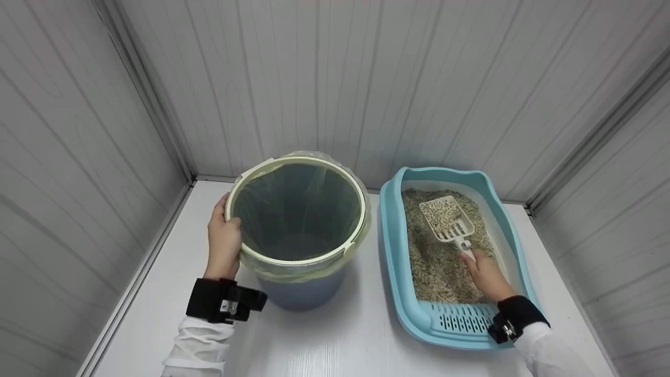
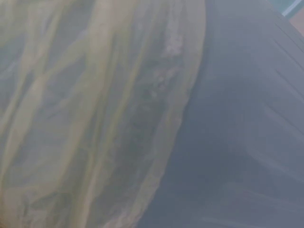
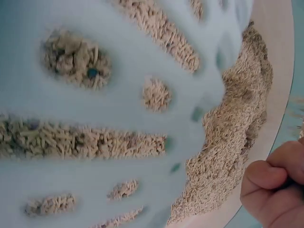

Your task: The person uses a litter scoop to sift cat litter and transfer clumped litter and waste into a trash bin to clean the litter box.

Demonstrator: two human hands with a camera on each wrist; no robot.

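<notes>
My left hand (image 1: 225, 243) grips the left rim of a blue-grey trash bin (image 1: 309, 293), thumb over the edge. A pale yellow-green liner bag (image 1: 293, 269) is folded over the rim, under a cream ring; its folds (image 2: 95, 109) fill much of the left wrist view. My right hand (image 1: 487, 275) holds a white litter scoop (image 1: 463, 242) by its handle. Pale pellets lie in the scoop's slotted head. The scoop is over a blue litter box (image 1: 392, 251) filled with pellet litter (image 1: 439, 285). Curled fingers (image 3: 268, 194) show in the right wrist view; the scoop cannot be made out there.
A slotted ledge (image 1: 460, 317) forms the litter box's near end, seen close up with pellets showing through its slots in the right wrist view. Both containers stand on a white tabletop (image 1: 324, 351). Grey panel walls (image 1: 340, 78) enclose the back and sides.
</notes>
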